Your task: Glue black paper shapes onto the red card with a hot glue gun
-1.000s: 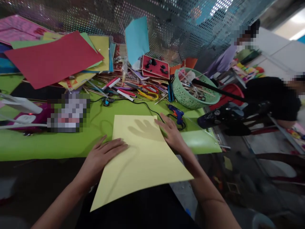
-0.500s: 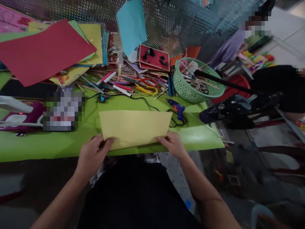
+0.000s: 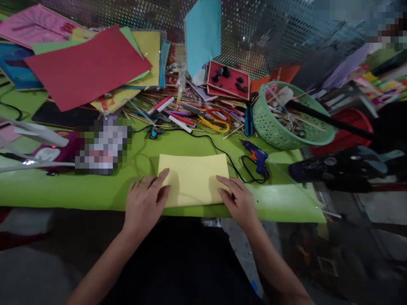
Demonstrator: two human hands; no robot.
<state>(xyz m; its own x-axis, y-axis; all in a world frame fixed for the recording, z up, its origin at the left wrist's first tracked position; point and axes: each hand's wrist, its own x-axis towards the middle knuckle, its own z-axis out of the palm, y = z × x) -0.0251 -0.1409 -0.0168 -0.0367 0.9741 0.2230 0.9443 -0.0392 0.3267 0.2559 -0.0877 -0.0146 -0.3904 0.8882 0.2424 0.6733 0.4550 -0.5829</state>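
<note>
A pale yellow sheet of paper (image 3: pixel 193 180) lies on the green table near its front edge. My left hand (image 3: pixel 144 201) rests on the sheet's left side, thumb and index finger apart on the paper. On the right side, my right hand (image 3: pixel 238 201) touches the sheet the same way, its fingers stretched out over the paper. Neither hand grips it. Just beyond my right hand lies a blue and orange glue gun (image 3: pixel 257 156) with its black cord curled beside it.
Coloured papers (image 3: pixel 90 65) are piled at the back left. Markers (image 3: pixel 176 120), scissors (image 3: pixel 216 123) and thin sticks spread along the back. A green basket (image 3: pixel 286 131) stands right, near a dark tube-like object (image 3: pixel 337 163). The green table's (image 3: pixel 79 195) front edge runs before me.
The yellow sheet has gone from being held up, tilted, between both hands to lying flat on the table. My fingers have loosened and spread onto it. The view has shifted left.
</note>
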